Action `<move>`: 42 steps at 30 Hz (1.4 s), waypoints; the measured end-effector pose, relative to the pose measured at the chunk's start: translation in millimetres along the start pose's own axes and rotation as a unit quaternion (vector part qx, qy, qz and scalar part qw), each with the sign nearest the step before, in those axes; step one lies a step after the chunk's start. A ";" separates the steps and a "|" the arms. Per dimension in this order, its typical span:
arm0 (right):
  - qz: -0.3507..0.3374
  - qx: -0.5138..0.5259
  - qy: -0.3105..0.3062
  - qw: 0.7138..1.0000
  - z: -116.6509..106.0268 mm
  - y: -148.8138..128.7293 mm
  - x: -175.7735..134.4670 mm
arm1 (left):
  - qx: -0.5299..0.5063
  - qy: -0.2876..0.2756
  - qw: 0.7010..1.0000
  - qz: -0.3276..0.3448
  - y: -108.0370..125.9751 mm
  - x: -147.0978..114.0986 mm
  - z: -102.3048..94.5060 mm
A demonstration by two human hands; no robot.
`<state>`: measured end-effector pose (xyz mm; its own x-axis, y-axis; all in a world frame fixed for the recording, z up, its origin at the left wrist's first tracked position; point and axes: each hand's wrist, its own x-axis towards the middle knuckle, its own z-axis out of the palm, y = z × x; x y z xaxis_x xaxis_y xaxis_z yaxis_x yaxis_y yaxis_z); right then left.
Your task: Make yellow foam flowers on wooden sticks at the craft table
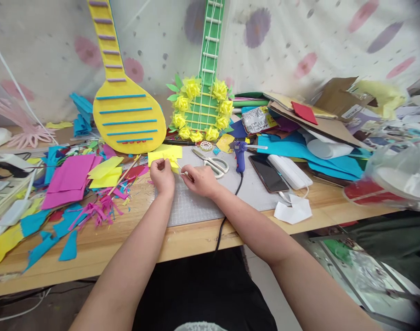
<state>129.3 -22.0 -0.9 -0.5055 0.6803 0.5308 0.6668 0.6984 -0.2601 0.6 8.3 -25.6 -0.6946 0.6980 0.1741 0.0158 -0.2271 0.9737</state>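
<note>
Fingers of my left hand [163, 177] are pinching a small folded piece of bright yellow paper [170, 158], located at the far left corner of a grey gridded cutting mat [192, 209] on the wooden surface [136, 204]. My right hand [202, 179] is just beside it, fingers curled inward; I cannot tell whether they grip anything. Noted beyond my right hand: metal scissors with whitish loop handles [218, 166], lying on the mat. Right of these: a blue-violet glue gun [240, 161], then a black phone [268, 174].
</note>
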 end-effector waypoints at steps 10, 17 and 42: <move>0.233 0.296 0.237 0.895 2.4 34.9 4.4 | -0.110 -0.269 0.942 -0.171 25.7 12.4 -19.0; 0.257 0.432 0.115 0.857 5.9 40.6 10.3 | -0.041 -0.410 0.897 -0.161 24.9 8.1 -24.3; 0.095 0.365 -0.005 0.926 -15.8 29.5 8.8 | 0.003 -0.431 0.889 -0.151 23.9 7.1 -21.3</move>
<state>153.2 1.0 8.9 -0.4246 0.8060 0.4123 0.1984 0.5272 -0.8263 -19.2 -6.7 -4.2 0.1427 0.9885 -0.0500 -0.0731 0.0609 0.9955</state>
